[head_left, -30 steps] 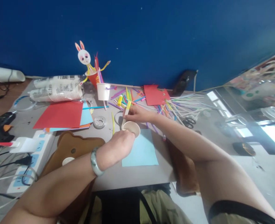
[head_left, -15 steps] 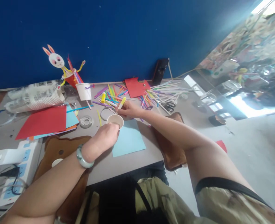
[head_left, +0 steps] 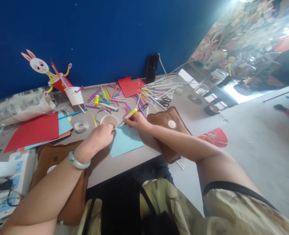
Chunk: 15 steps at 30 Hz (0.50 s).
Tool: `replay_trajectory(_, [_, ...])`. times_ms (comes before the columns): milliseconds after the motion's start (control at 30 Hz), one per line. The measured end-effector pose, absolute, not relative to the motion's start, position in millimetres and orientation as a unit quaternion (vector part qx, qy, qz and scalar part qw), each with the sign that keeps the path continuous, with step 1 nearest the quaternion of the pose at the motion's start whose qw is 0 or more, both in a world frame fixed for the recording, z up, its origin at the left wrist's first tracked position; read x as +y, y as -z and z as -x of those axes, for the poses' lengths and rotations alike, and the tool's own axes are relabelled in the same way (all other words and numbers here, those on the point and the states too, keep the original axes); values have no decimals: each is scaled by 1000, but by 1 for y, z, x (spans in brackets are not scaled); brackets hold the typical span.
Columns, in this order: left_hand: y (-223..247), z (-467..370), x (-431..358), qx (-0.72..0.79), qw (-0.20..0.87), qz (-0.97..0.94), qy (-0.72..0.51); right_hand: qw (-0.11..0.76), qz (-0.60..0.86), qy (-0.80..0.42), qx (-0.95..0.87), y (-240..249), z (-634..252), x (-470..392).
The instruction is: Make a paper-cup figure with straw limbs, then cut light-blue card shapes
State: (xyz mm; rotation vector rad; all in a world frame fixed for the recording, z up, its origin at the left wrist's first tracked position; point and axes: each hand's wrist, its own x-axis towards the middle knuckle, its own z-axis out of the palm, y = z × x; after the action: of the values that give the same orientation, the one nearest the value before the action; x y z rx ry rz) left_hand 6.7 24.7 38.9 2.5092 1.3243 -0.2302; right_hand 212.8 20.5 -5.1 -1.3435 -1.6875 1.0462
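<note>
My left hand (head_left: 101, 133) is closed on a white paper cup (head_left: 109, 120), which has its mouth facing up toward me at the left corner of a light blue paper sheet (head_left: 127, 143). My right hand (head_left: 138, 121) grips a yellow marker (head_left: 131, 113) between thumb and fingers. The marker's tip points down and left, close to the sheet's upper edge and beside the cup; whether it touches the paper I cannot tell. A short yellow cap-like piece (head_left: 96, 100) lies beyond the cup.
Colourful sticks (head_left: 115, 96), red paper (head_left: 129, 86), scissors (head_left: 164, 102) and a phone (head_left: 152, 68) are at the back. At left are stacked cups (head_left: 24, 109), a rabbit figure (head_left: 40, 66), tape (head_left: 80, 126) and a power strip (head_left: 17, 182). Brown bear-shaped pads (head_left: 58, 182) flank the sheet.
My right hand has come from beyond the cup to its right side, nearer me, and the marker tip has dropped toward the blue sheet. My left hand keeps hold of the cup. The view has swung right.
</note>
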Motion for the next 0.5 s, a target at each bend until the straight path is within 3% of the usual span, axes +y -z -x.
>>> replay_trajectory(200, [-45,-6,27,435,152,-884,85,363,506,-266,-736,9,-204,-18])
replay_trajectory(500, [-48,-6,28,446,168,-876,70,294,465,-181,-815,26,-199,-46])
